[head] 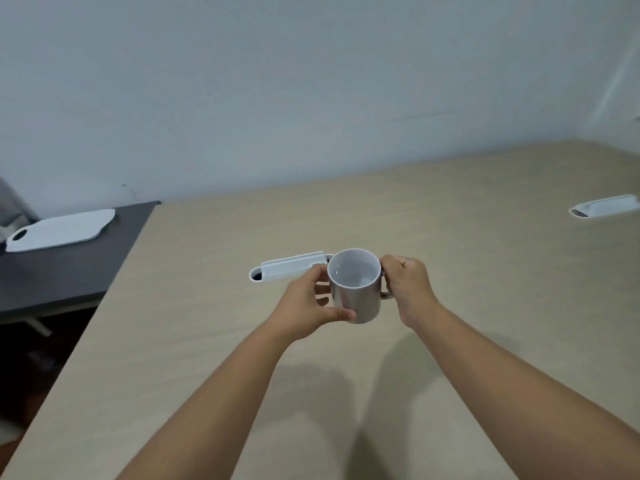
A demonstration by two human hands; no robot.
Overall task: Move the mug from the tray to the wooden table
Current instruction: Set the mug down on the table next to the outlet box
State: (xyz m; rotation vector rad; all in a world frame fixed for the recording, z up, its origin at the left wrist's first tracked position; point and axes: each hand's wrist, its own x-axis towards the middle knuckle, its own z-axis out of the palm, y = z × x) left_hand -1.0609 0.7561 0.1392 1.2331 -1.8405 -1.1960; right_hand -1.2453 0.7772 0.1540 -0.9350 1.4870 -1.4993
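Note:
A white mug (354, 282) is upright and empty, held in the air over the light wooden table (485, 271) near its middle. My left hand (310, 306) wraps the mug's left side, thumb near its base. My right hand (410, 289) is closed on the handle at the mug's right. A white flat tray (60, 230) lies on a dark side table (69, 271) at the far left, with nothing on it.
A white cable-slot cover (291, 266) sits in the wooden table just behind the mug, and another cable-slot cover (604, 206) at the far right. A pale wall runs along the back. The table's left edge drops to a dark floor.

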